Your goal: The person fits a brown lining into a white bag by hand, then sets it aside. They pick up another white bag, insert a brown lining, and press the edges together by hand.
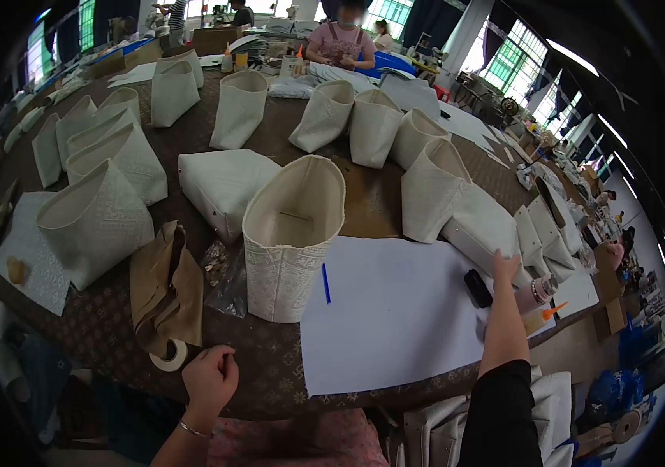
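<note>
My right hand (pixel 508 269) reaches out to the right, its fingers at the edge of an embossed white bag body (pixel 485 223) that lies on its side. My left hand (pixel 212 379) is curled closed near the table's front edge, beside a roll of tape (pixel 169 358). Whatever is inside those fingers, if anything, is hidden. In front of me an open-topped white bag body (pixel 286 276) stands upright. To its right a blue pen (pixel 326 283) lies on a large white sheet (pixel 402 327).
Several more white bag bodies (pixel 239 109) stand around the brown patterned table. Brown fabric (pixel 165 292) lies at left. Near my right arm are a black case (pixel 477 289), a pink bottle (pixel 536 290) and an orange-tipped glue bottle (pixel 539 317). A co-worker (pixel 342 43) is across the table.
</note>
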